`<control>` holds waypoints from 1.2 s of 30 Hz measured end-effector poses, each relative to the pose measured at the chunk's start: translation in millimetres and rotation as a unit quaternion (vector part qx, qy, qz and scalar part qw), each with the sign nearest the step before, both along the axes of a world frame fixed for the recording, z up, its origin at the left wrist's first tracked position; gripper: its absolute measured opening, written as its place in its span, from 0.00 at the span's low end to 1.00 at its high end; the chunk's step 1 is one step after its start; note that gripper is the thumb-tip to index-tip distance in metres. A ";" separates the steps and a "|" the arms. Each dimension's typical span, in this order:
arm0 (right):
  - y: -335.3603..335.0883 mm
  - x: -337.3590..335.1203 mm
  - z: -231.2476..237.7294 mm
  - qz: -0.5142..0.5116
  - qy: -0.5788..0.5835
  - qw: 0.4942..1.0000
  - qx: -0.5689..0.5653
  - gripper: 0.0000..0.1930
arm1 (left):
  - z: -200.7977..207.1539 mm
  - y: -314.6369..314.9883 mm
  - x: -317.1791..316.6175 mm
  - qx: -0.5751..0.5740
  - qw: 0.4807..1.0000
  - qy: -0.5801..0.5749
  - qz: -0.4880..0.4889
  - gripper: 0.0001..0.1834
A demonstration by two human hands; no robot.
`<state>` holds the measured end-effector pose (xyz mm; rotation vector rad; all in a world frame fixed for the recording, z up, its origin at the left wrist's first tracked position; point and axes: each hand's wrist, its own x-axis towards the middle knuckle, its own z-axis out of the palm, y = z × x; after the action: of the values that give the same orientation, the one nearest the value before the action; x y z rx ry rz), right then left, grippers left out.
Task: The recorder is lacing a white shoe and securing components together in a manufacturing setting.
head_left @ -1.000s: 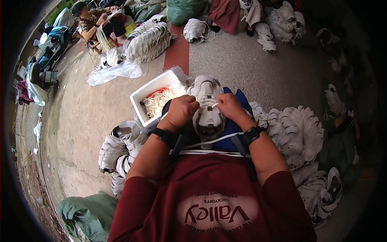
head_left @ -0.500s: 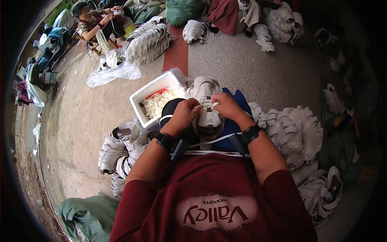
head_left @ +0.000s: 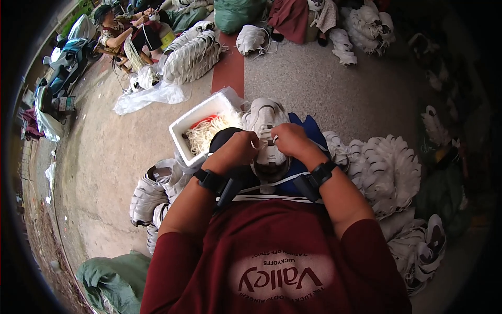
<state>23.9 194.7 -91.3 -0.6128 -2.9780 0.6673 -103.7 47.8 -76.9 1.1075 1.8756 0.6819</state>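
A white sneaker rests on my lap over a dark blue cloth, its toe pointing away from me. My left hand is closed at the left side of the lacing, its fingertips pinched on a white shoelace, mostly hidden by the hand. Opposite it, my right hand pinches a short bit of white shoelace between thumb and forefinger, close to the eyelets. Long white lace strands cross my lap below the sneaker's heel.
A white foam box of loose cream laces stands at the left of my knees. Stacked white shoes lie at my right, more shoes at my left. A green sack sits lower left. Another person works far left.
My left hand has turned and drawn slightly back from the lacing. My right fingertips have shifted a little left and down across the sneaker, which stays in place.
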 end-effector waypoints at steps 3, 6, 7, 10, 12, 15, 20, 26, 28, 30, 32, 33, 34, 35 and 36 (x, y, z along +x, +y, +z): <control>-1.2 -0.6 -4.5 0.037 -0.008 0.999 0.036 0.07 | 3.1 -7.1 -5.7 -0.021 0.987 -0.155 0.020 0.09; 1.0 4.0 -11.9 0.038 0.049 0.998 0.007 0.06 | 1.4 -14.9 -13.5 -0.007 0.906 -0.408 0.113 0.09; 4.2 6.9 -13.8 0.016 0.088 0.995 -0.039 0.05 | -0.6 -17.9 -14.5 0.003 0.881 -0.457 0.124 0.09; 15.6 11.5 -16.8 -0.027 0.059 0.965 -0.256 0.06 | -9.9 -19.3 -13.6 -0.010 0.866 -0.479 0.144 0.07; 15.9 11.7 -18.2 -0.009 0.079 0.963 -0.259 0.06 | -16.8 -15.4 -11.3 -0.031 0.905 -0.401 0.136 0.07; 10.5 10.6 -17.6 0.007 0.085 0.981 -0.173 0.07 | -21.8 -11.3 -10.4 -0.038 0.945 -0.304 0.110 0.06; 13.0 6.6 -10.4 0.022 0.037 0.997 -0.070 0.07 | -13.8 -6.7 -11.2 -0.017 0.978 -0.193 0.078 0.08; 26.7 -1.0 -7.8 0.032 -0.027 0.967 -0.251 0.09 | 2.8 -1.0 -20.3 -0.080 0.995 -0.049 -0.040 0.11; 26.3 -0.8 -9.1 0.036 -0.029 0.968 -0.248 0.08 | 4.6 0.9 -24.0 -0.118 0.989 -0.017 -0.082 0.13; 21.4 0.3 -11.4 0.049 -0.008 0.983 -0.175 0.08 | 4.2 2.3 -24.2 -0.085 0.993 0.000 -0.084 0.12; 13.1 2.6 -14.7 0.052 0.010 0.994 -0.100 0.07 | 2.8 4.3 -21.6 -0.051 0.995 0.016 -0.085 0.11; 8.0 4.5 -16.6 0.038 0.052 0.996 -0.055 0.06 | 2.0 5.8 -19.4 0.028 0.977 0.193 -0.090 0.09; 3.8 6.5 -18.2 0.022 0.092 0.996 -0.005 0.06 | 1.4 7.6 -17.4 0.091 0.921 0.367 -0.092 0.06; 0.1 8.2 -19.7 0.023 0.093 0.995 -0.011 0.06 | 1.2 9.4 -16.4 0.106 0.922 0.362 -0.092 0.06; -3.4 10.0 -21.3 0.010 0.109 0.994 0.012 0.05 | 1.0 10.7 -16.3 0.173 0.887 0.416 -0.099 0.05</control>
<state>33.9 191.3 -112.6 -0.4761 -2.7885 0.6527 -120.1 58.5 -75.9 2.0303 2.3294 0.4542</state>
